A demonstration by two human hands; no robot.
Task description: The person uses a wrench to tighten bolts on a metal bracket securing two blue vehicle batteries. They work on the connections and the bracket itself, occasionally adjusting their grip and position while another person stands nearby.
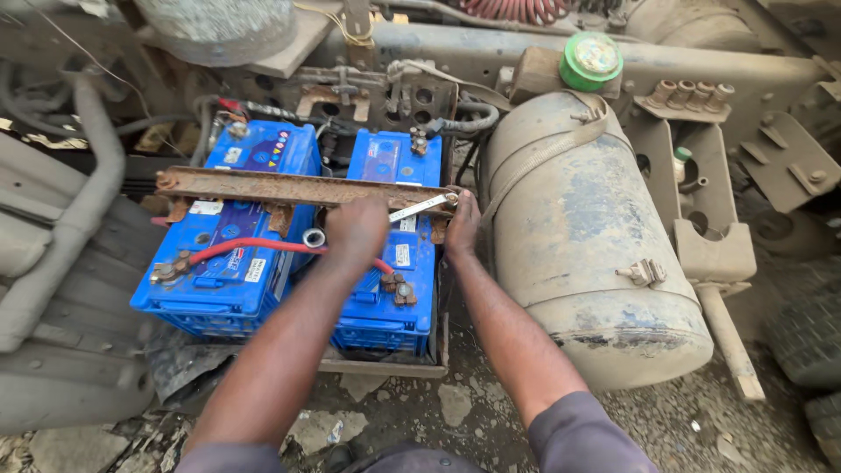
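Observation:
Two blue batteries (229, 245) sit side by side in a metal tray under a vehicle frame. A rusty hold-down bar (289, 186) lies across their tops. My left hand (357, 229) grips a silver wrench (420, 208), its far end at the bolt on the bar's right end and its ring end (314, 237) sticking out to the left. My right hand (462, 226) rests at the bar's right end, fingers closed around the bolt area by the right battery (399, 162). A red cable (254, 246) runs across the batteries from the left terminal.
A large dusty air tank (589, 236) lies strapped right of the batteries. A green cap (592, 60) sits above it. Grey hoses (83, 193) run along the left. Dirt and broken concrete cover the ground (455, 407) below. A tyre (810, 342) shows at right.

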